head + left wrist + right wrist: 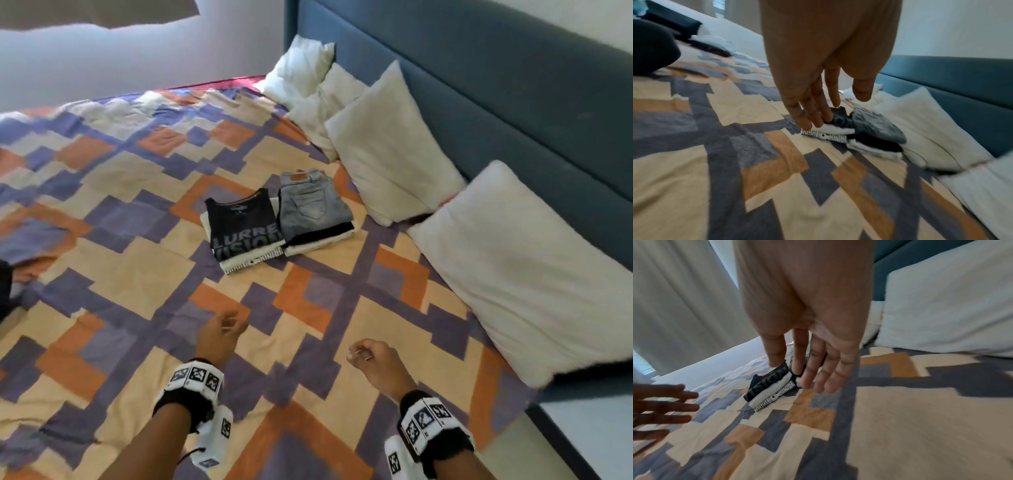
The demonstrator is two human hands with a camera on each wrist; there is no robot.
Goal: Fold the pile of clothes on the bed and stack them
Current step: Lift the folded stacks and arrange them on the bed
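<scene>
Since both folded stacks — black printed T-shirt (pixel 245 222) pile, jeans (pixel 313 205) pile — sit finished, left hand (pixel 219 334) and right hand (pixel 375 358) hover relaxed, empty.

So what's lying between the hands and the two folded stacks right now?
Nothing but bare patterned bedspread. In the head view, both the left hand and right hand hover short of the folded stacks, holding nothing.

Two folded stacks lie side by side, touching, mid-bed (pixel 137 260). Left stack: black printed T-shirt (pixel 245 224) on top, white garments beneath. Right stack: light grey-blue jeans (pixel 310 205) over black and white folded items.
</scene>
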